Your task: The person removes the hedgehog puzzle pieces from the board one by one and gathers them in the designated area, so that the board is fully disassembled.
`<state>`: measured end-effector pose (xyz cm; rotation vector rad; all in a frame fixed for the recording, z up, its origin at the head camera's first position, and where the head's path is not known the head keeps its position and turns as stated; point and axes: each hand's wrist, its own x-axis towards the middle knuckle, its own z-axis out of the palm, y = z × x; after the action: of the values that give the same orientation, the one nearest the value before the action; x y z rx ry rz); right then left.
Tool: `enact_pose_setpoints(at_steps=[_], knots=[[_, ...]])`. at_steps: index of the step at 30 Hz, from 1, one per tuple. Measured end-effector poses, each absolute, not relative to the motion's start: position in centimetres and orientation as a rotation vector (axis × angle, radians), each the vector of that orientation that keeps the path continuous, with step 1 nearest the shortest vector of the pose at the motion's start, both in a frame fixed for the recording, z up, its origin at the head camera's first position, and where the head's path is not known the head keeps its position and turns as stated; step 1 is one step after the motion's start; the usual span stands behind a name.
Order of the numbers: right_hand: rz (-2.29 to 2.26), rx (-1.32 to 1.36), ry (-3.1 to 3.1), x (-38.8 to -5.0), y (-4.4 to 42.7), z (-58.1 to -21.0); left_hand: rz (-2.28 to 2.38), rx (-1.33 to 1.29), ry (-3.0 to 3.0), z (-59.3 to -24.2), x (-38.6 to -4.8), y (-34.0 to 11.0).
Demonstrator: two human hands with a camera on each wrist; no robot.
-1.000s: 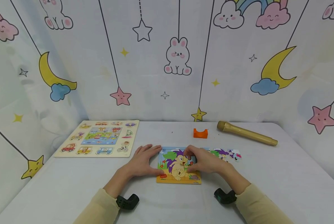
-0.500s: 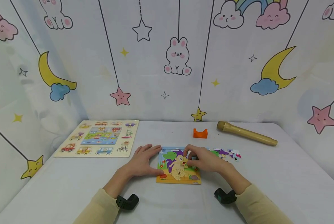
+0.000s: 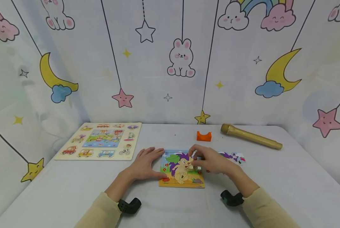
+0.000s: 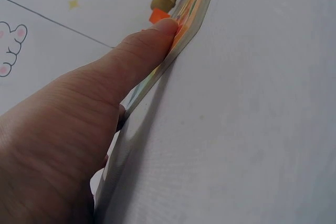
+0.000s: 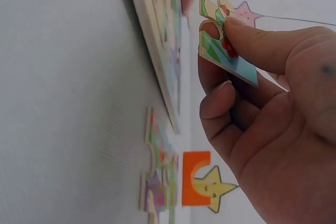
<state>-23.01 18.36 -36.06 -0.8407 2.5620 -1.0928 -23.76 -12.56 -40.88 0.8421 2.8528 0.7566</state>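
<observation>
A hedgehog jigsaw puzzle board [image 3: 179, 182] lies flat in the middle of the table in the head view. My left hand [image 3: 147, 164] rests along its left side, fingers spread and thumb pressed on the lower left corner. Above the right part of the board, my right hand [image 3: 210, 160] pinches a puzzle piece [image 5: 231, 59] between thumb and fingers. The right wrist view shows that piece tilted and raised, with green, red and light blue print. Several loose puzzle pieces [image 3: 235, 156] lie beyond the right hand, partly hidden by it.
A larger vehicle puzzle board [image 3: 133, 139] lies at the back left of the white table [image 3: 164, 209]. Toward the back right are a small orange notched block [image 3: 204, 136] and a gold microphone-shaped object [image 3: 251, 136]. A patterned cloth backdrop [image 3: 153, 69] stands behind.
My right hand has lifted the pinched puzzle piece off the board and tilted it, shifting slightly up and right. The left hand holds its place.
</observation>
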Motion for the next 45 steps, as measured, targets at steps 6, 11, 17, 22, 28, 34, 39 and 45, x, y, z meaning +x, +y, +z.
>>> enact_pose_setpoints(at_steps=[6,11,17,22,28,34,39,45], knots=[[-1.091,-0.83,2.599,-23.1,20.3,-35.5,0.764,0.838,2.848,-40.8,-23.7,-12.5],[-1.106,-0.807,2.608,-22.8,22.7,-35.0,0.772,0.84,2.847,-40.8,-23.5,-12.6],[-1.129,-0.785,2.611,-22.1,25.8,-35.0,0.779,0.834,2.852,-40.7,-23.3,-12.7],[-1.096,-0.716,2.649,-21.6,28.5,-35.2,0.791,0.838,2.85,-40.7,-23.3,-12.7],[-1.096,-0.668,2.647,-21.3,31.6,-35.9,0.788,0.848,2.856,-40.8,-23.4,-12.8],[-1.082,-0.625,2.647,-21.2,33.3,-36.6,0.779,0.852,2.863,-41.0,-23.5,-12.8],[-1.076,-0.612,2.633,-21.0,34.0,-37.0,0.774,0.848,2.862,-41.0,-23.5,-12.7],[-1.032,-0.662,2.665,-20.9,34.3,-37.3,0.768,0.844,2.863,-40.9,-23.5,-12.6]])
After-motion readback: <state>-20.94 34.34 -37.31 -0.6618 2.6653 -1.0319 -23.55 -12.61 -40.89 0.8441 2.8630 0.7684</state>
